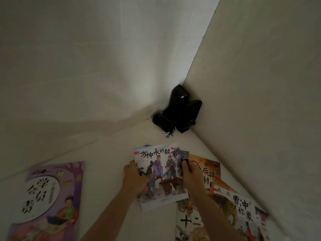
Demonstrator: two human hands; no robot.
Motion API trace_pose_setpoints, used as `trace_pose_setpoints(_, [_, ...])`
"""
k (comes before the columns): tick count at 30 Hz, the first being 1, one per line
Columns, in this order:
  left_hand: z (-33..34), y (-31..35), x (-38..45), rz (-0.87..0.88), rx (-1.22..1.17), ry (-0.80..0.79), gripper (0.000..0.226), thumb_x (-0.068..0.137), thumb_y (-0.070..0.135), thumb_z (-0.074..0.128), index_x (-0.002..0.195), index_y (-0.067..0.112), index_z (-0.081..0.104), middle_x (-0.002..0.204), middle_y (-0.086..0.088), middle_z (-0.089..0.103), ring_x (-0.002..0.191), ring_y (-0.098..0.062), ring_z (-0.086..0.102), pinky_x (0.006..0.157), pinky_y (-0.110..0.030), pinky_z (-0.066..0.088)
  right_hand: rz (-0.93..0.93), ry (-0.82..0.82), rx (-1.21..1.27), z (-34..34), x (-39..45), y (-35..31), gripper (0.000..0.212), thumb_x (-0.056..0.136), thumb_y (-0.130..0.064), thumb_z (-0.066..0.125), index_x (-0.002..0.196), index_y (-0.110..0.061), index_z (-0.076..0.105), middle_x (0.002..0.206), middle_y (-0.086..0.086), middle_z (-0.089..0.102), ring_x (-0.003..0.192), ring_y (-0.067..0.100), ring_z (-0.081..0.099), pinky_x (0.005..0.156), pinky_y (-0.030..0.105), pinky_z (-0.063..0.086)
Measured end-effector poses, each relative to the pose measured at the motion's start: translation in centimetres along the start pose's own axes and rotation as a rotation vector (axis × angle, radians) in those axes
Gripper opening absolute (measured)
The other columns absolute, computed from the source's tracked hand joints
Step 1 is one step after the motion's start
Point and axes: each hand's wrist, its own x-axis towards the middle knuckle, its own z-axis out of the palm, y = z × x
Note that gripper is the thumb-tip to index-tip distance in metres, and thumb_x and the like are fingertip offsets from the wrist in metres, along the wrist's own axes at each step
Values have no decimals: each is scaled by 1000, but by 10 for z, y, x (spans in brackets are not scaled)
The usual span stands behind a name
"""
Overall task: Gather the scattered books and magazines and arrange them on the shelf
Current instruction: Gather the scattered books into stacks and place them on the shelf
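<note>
Left hand [134, 178] and right hand [192, 176] grasp opposite edges of a picture book [159, 173] above a white surface [111, 162]. A purple book [50, 200] lies left; overlapping books [217, 206] lie right. Black objects [177, 110] fill the corner.

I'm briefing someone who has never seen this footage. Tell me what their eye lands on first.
First, the picture book with robed figures at lower centre, gripped at its edges by the left hand and right hand. Next, the black shoes in the corner where the pale walls meet. Then the purple book lying apart at lower left, and the overlapping books at lower right.
</note>
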Motion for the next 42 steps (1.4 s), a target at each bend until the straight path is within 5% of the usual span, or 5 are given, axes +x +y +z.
trace_pose_setpoints(6, [28, 37, -11, 13, 301, 171, 61, 82, 21, 71, 128, 1, 36, 134, -20, 36, 124, -33, 37, 103, -36, 33, -113, -173, -354, 3, 19, 0, 26, 84, -22, 70, 106, -26, 57, 88, 3, 62, 84, 23, 58, 65, 11, 40])
trace_pose_setpoints(18, [18, 48, 1, 7, -38, 56, 42, 84, 10, 68, 108, 14, 34, 104, -5, 61, 84, -20, 59, 68, -32, 52, 59, -118, 58, 1, 12, 12, 82, 77, -6, 78, 146, -6, 34, 134, 9, 55, 116, 13, 52, 96, 21, 42])
trace_pose_setpoints(29, [-45, 45, -4, 484, -385, -40, 71, 81, -16, 62, 126, 23, 23, 108, -7, 60, 88, -10, 65, 68, -23, 56, -290, -155, 286, -2, 5, -37, 38, 87, -6, 66, 110, -30, 47, 108, 8, 66, 101, 21, 66, 85, 36, 57])
trace_pose_setpoints(34, [-51, 18, -9, 623, -325, -127, 49, 81, 20, 73, 121, 37, 49, 127, 5, 59, 120, -17, 57, 93, -38, 50, -348, -41, 295, 17, -29, -21, 21, 86, -32, 62, 95, -35, 43, 87, 14, 52, 81, 38, 54, 70, 53, 49])
trace_pose_setpoints(42, [-20, 14, -21, 439, -297, 69, 49, 82, -2, 70, 117, 15, 41, 100, 10, 59, 85, 9, 63, 67, -12, 52, -254, -40, 224, 18, -39, -18, 28, 91, -16, 64, 107, -24, 43, 87, -4, 56, 75, 1, 56, 64, 17, 47])
